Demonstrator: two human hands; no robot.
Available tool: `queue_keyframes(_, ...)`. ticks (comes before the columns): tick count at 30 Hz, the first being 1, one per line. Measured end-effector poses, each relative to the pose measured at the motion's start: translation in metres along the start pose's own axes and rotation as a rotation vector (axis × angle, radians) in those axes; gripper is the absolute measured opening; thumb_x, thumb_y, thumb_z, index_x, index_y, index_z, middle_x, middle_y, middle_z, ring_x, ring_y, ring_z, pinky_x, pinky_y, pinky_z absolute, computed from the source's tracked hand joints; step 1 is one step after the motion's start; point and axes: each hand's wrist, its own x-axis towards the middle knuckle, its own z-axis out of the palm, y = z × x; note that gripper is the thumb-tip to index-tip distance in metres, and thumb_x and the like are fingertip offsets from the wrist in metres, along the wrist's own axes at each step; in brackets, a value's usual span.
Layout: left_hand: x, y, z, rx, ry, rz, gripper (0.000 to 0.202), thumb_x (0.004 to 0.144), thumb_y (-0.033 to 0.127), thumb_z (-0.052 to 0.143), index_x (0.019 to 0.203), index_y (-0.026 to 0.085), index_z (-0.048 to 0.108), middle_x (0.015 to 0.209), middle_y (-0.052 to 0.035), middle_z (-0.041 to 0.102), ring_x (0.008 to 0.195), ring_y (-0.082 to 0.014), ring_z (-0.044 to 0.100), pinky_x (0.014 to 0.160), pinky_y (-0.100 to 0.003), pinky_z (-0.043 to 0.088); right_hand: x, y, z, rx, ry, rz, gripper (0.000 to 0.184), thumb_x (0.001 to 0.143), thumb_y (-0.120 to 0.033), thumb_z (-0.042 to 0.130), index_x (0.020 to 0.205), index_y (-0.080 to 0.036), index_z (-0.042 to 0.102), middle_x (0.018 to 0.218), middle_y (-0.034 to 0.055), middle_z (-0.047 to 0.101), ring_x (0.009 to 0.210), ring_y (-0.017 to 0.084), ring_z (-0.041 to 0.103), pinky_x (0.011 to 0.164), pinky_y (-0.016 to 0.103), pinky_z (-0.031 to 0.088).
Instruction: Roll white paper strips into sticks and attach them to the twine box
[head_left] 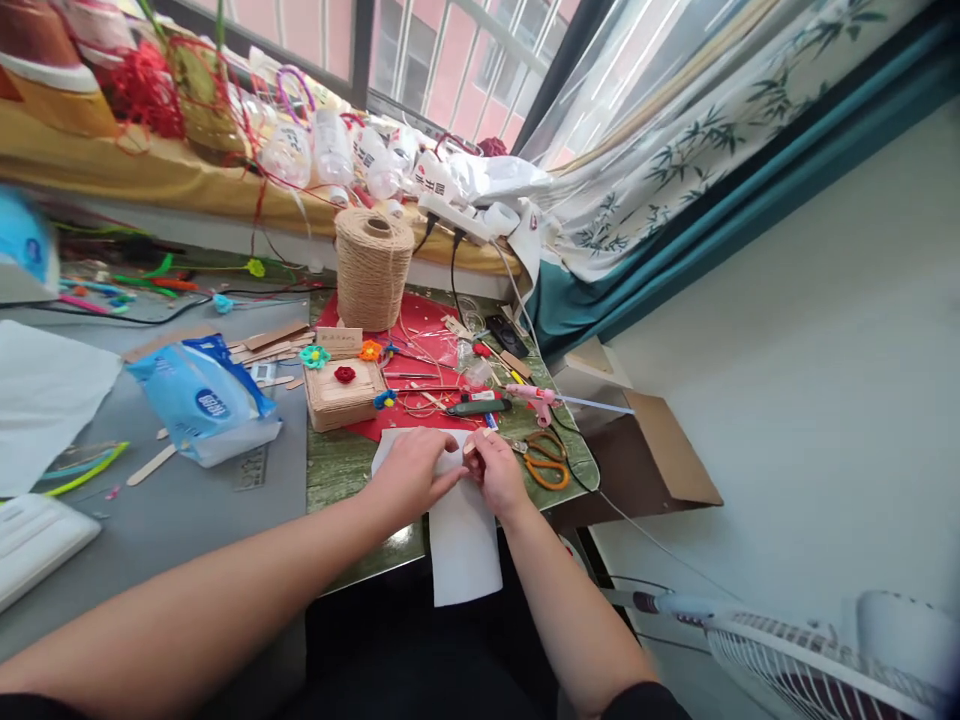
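My right hand is pinched closed on a small pale piece that looks like wood; most of it is hidden by the fingers. Just left of it, my left hand is open, thumb and fingers apart, with its fingertips close to the right hand. Beneath both hands lies white paper, hanging over the table's front edge. Orange-handled scissors rest to the right of my right hand. A pink glue gun and a dark green utility knife lie behind the hands.
A twine-covered box with crocheted flowers stands before a large twine spool. Wooden sticks and a blue wipes pack lie on the left. A cardboard box and a fan are at right.
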Motion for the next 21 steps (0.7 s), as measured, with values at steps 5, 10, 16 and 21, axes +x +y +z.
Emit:
queue_keyframes(5, 0.001, 0.001, -0.004, -0.227, 0.087, 0.061, 0.019, 0.091, 0.036, 0.071, 0.103, 0.022, 0.067, 0.101, -0.0022, 0.073, 0.095, -0.0196, 0.065, 0.088, -0.035, 0.049, -0.012, -0.001, 0.004, 0.004, -0.004, -0.01, 0.035, 0.09, -0.05, 0.068, 0.076, -0.02, 0.058, 0.062, -0.0055, 0.047, 0.05, 0.008, 0.034, 0.047, 0.022, 0.024)
queue_keyframes(10, 0.001, -0.001, -0.005, -0.339, 0.206, 0.052, 0.014, 0.091, 0.037, 0.071, 0.093, 0.023, 0.073, 0.092, -0.0013, 0.075, 0.087, -0.0172, 0.066, 0.082, -0.032, 0.05, -0.026, 0.006, 0.015, -0.029, 0.073, -0.172, 0.032, 0.094, -0.049, 0.065, 0.08, -0.02, 0.064, 0.057, -0.0063, 0.044, 0.047, 0.008, 0.034, 0.047, 0.024, 0.024)
queue_keyframes(16, -0.002, -0.001, -0.004, -0.444, 0.304, 0.099, 0.013, 0.09, 0.034, 0.074, 0.087, 0.021, 0.072, 0.087, -0.0023, 0.074, 0.083, -0.0162, 0.067, 0.079, -0.031, 0.052, -0.042, 0.009, 0.028, -0.049, 0.189, -0.235, 0.033, 0.097, -0.044, 0.062, 0.078, -0.018, 0.069, 0.06, -0.0033, 0.048, 0.05, 0.009, 0.04, 0.047, 0.026, 0.028)
queue_keyframes(21, -0.003, 0.004, -0.005, -0.412, 0.315, -0.005, 0.021, 0.088, 0.035, 0.076, 0.105, 0.023, 0.071, 0.095, -0.0021, 0.075, 0.084, -0.0156, 0.067, 0.073, -0.028, 0.053, -0.05, 0.009, 0.036, 0.023, 0.24, -0.204, 0.03, 0.097, -0.045, 0.063, 0.091, -0.017, 0.074, 0.061, -0.0037, 0.048, 0.051, 0.009, 0.038, 0.049, 0.025, 0.027)
